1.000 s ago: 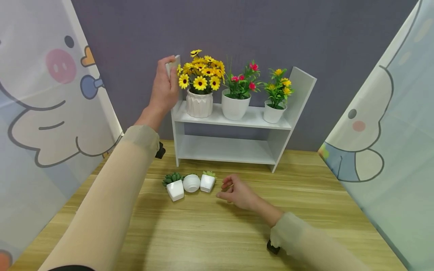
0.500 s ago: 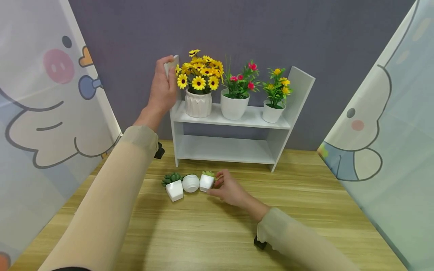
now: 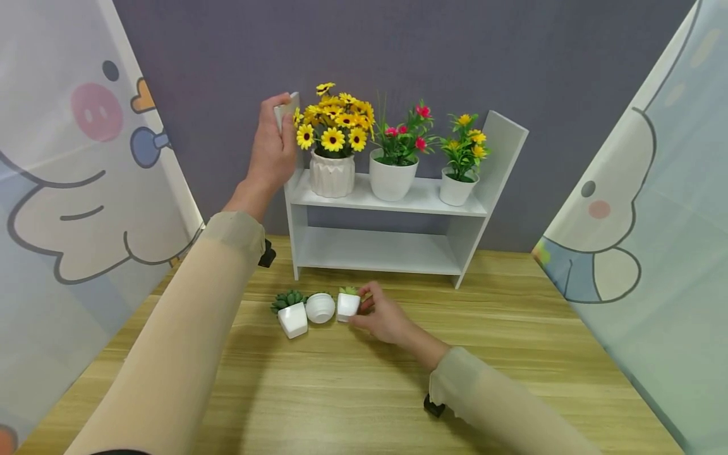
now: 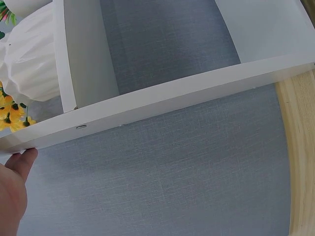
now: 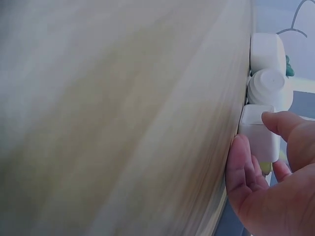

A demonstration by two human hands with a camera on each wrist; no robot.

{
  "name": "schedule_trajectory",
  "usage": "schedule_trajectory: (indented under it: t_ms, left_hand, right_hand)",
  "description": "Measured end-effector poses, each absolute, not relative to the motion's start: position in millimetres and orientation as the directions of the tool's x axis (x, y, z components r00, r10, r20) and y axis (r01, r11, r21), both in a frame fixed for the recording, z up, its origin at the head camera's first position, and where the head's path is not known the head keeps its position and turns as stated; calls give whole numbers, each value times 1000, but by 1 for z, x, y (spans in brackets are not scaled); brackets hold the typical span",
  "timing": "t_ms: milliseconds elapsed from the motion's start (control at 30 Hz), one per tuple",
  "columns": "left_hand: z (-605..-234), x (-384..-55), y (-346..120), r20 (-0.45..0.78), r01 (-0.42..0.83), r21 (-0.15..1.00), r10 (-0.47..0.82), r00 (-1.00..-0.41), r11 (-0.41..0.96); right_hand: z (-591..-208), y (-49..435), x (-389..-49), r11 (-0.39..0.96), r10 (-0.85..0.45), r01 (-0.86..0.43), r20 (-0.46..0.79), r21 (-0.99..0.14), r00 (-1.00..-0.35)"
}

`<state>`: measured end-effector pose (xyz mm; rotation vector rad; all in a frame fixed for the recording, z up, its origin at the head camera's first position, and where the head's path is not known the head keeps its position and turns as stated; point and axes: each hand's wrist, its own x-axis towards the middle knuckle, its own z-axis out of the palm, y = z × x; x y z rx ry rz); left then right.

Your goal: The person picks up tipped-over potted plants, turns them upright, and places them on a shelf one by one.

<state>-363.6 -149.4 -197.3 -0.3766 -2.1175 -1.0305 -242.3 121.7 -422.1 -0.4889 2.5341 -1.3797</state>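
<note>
My left hand [image 3: 273, 146] grips the top of the left side panel of a white two-tier shelf [image 3: 378, 249]. In the left wrist view, its fingers [image 4: 24, 164] touch the panel's edge. My right hand [image 3: 389, 318] pinches a small square-potted succulent [image 3: 348, 307] that lies tipped over on the table. The right wrist view has the thumb on the white pot [image 5: 258, 140] and the other fingers curled at its far side. Left of it lie a round white pot [image 3: 320, 308] and another succulent in a square pot [image 3: 293, 320], both on their sides.
On the upper tier stand yellow daisies in a ribbed pot [image 3: 332, 175], a pink-flowered plant [image 3: 394, 182] and a smaller yellow-flowered plant [image 3: 457, 189]. Behind the shelf is a grey wall [image 3: 227, 69]. Cartoon-printed panels flank the wooden table [image 3: 352, 392].
My right hand has moved left to the nearest succulent and taken hold of its pot, which has shifted slightly from the round one. The left hand stays on the shelf panel.
</note>
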Motion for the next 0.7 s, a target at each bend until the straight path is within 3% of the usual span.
schedule_trajectory:
  t_ms: [367, 700]
  left_hand:
    - [-198, -364, -150, 730, 536, 554, -62, -681, 637]
    - [-198, -365, -149, 733, 539, 550, -59, -678, 637]
  right_hand:
    - [-424, 140, -253, 541, -376, -223, 4, -811, -926]
    - [-422, 131, -248, 575, -284, -155, -18, -804, -959]
